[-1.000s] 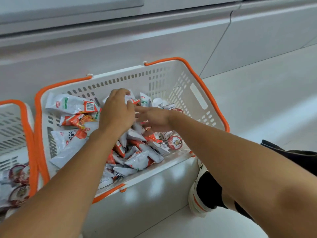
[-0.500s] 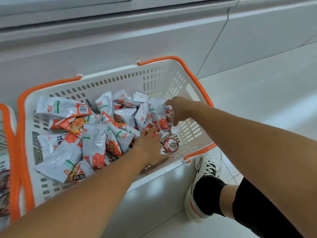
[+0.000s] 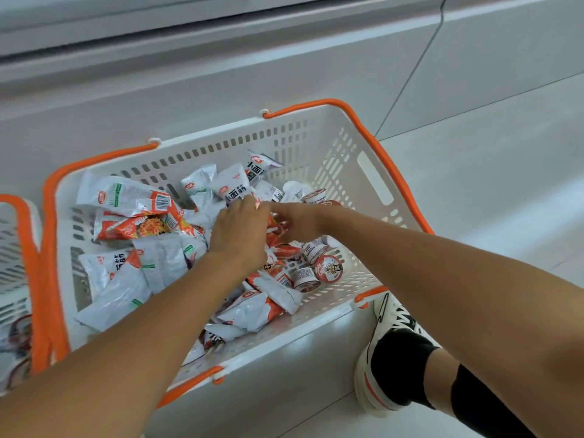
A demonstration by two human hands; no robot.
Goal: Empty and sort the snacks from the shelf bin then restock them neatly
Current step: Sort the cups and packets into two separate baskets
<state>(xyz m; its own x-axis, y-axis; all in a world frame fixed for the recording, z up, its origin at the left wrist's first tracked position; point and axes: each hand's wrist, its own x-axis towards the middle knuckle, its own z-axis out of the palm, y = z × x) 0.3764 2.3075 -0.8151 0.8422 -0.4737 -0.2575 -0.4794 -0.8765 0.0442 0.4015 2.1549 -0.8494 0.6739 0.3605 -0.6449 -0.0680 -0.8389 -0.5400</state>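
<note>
Glossy foil snack packets [image 3: 164,263] heaped loose in white basket [image 3: 374,181]: light, crinkly, slippery; best pinched at sealed edge. Small cups [image 3: 328,268] stiffer. Left hand [image 3: 238,235], right hand [image 3: 297,224] buried mid-pile; grasp unclear.

Bright, even, diffuse light fills the scene, with no hard shadows. The glossy white floor [image 3: 493,172] gives soft pale reflections, and a sheen lies on the ledge under the white basket [image 3: 344,153]. The snack packets [image 3: 126,200] show small glints on their foil. Motion blur smears the left hand [image 3: 237,232] and the right hand [image 3: 297,222]. Wide-angle distortion bends the straight lines near the edges, and detail softens toward the corners.
</note>
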